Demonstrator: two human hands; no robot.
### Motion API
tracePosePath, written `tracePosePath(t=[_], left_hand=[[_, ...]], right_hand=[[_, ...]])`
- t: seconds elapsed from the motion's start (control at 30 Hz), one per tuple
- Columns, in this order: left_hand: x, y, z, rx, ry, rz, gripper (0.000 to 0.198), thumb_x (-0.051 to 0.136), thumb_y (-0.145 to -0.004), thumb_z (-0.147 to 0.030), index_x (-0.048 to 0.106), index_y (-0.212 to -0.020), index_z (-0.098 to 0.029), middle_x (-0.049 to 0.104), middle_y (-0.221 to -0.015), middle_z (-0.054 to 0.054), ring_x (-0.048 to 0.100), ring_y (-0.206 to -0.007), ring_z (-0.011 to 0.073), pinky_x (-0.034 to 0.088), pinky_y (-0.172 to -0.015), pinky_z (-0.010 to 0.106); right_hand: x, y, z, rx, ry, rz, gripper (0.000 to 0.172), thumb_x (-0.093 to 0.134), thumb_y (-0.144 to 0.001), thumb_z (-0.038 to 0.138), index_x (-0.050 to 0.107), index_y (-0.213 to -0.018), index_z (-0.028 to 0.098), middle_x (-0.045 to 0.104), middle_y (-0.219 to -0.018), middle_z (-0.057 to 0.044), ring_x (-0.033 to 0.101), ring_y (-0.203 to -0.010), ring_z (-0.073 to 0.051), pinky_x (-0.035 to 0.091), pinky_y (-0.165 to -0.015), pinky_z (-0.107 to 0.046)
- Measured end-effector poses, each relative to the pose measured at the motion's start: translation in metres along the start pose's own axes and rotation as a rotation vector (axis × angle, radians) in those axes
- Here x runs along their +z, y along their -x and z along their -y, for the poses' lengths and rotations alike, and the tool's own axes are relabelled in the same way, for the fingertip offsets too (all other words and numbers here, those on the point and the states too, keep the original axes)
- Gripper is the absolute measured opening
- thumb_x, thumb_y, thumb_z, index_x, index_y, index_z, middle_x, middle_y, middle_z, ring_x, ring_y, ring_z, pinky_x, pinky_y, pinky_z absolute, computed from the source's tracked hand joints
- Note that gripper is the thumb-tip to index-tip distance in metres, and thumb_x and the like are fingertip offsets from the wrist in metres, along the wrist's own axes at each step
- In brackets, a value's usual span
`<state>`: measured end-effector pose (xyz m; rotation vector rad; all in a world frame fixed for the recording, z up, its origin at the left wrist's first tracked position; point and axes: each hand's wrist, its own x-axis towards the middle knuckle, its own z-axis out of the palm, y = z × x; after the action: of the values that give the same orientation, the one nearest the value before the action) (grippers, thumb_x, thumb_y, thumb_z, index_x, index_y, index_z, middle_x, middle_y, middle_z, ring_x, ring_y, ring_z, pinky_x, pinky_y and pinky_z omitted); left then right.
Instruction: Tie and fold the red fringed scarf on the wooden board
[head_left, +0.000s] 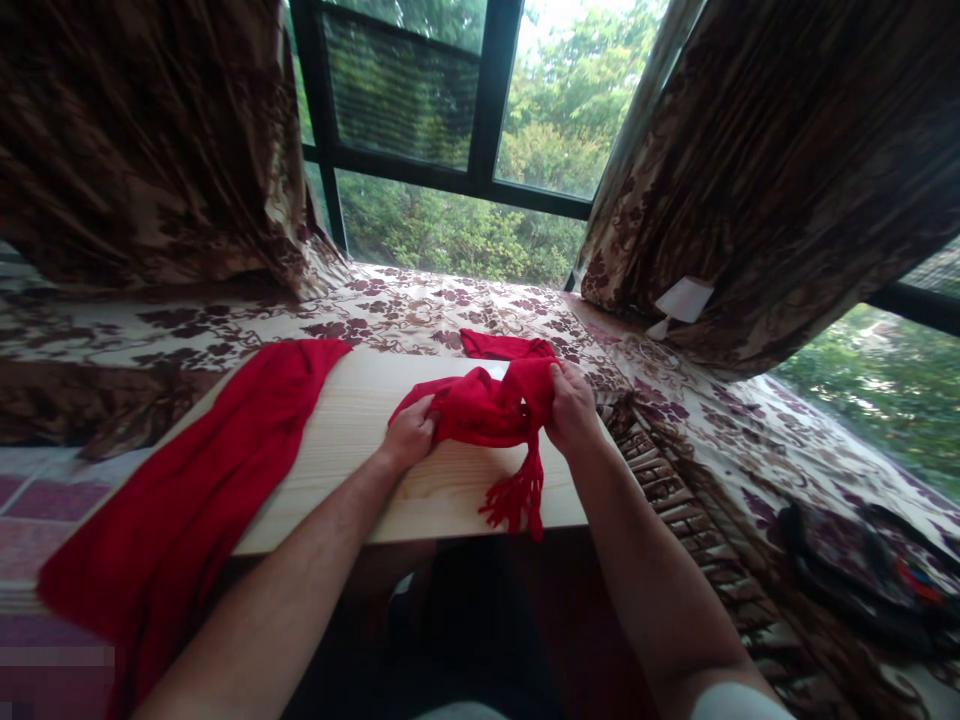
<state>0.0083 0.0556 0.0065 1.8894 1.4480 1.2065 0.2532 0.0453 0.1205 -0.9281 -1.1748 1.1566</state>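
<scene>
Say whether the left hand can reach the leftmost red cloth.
Likely yes, once freed: the left hand grips the fringed red scarf, with only bare tabletop between it and the red cloth.

- Pale wooden table [356, 400], grain showing
- Red cloth [232, 450] draped over its left end, hanging past the edge
- Red scarf [469, 410] bunched over the right part, fringe near the front

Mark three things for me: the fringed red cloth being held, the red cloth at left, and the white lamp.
Fringed red cloth [474, 418]: head view, on its bunched folds.
Red cloth at left [214, 480]: head view, on its broad draped middle.
White lamp [684, 299]: head view, on its shade.
</scene>
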Motion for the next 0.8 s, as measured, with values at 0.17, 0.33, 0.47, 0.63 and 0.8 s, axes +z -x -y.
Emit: tracePosePath(t=[0.17,0.33,0.47,0.63,0.8], left_hand=[[0.000,-0.001,0.001,-0.036,0.009,-0.024,0.039,0.042,-0.097,-0.039,0.070,-0.119,-0.021,0.074,-0.112,0.007,0.067,-0.105,0.0253,0.050,-0.096,0.038],[-0.002,0.000,-0.001,-0.055,-0.002,-0.019,0.036,0.043,-0.096,-0.039,0.071,-0.111,-0.023,0.075,-0.106,0.006,0.068,-0.100,0.0249,0.050,-0.093,0.038],[-0.003,0.000,-0.003,-0.085,-0.042,-0.034,0.037,0.042,-0.097,-0.043,0.071,-0.105,-0.022,0.075,-0.101,0.006,0.068,-0.096,0.0255,0.050,-0.090,0.038],[-0.003,0.000,-0.005,-0.088,-0.037,-0.040,0.035,0.041,-0.097,-0.042,0.069,-0.097,-0.022,0.074,-0.095,0.006,0.067,-0.090,0.0248,0.049,-0.085,0.037],[-0.006,0.001,-0.009,-0.102,-0.089,-0.049,0.032,0.040,-0.096,-0.042,0.065,-0.090,-0.022,0.070,-0.083,0.004,0.063,-0.079,0.0231,0.047,-0.076,0.035]], right_hand=[[-0.012,-0.002,0.016,0.129,0.153,0.178,0.041,0.074,-0.076,0.058,0.061,-0.079,0.018,0.062,-0.066,0.001,0.056,-0.058,-0.013,0.047,-0.053,-0.024],[-0.028,0.001,0.034,0.303,0.710,0.586,0.039,0.085,-0.063,0.041,0.075,-0.088,0.013,0.070,-0.073,-0.001,0.060,-0.062,-0.015,0.045,-0.055,-0.024],[-0.036,0.000,0.035,0.250,0.867,0.684,0.028,0.077,-0.070,0.037,0.076,-0.085,0.014,0.070,-0.071,0.000,0.060,-0.064,-0.016,0.046,-0.058,-0.024],[-0.025,0.013,0.011,0.177,0.595,0.738,0.037,0.068,-0.081,0.049,0.072,-0.096,0.016,0.072,-0.083,-0.002,0.062,-0.073,-0.017,0.050,-0.065,-0.027],[0.006,0.031,-0.018,0.100,0.786,0.784,0.032,0.061,-0.088,0.049,0.066,-0.089,0.017,0.068,-0.078,0.000,0.058,-0.069,-0.014,0.045,-0.061,-0.024]])
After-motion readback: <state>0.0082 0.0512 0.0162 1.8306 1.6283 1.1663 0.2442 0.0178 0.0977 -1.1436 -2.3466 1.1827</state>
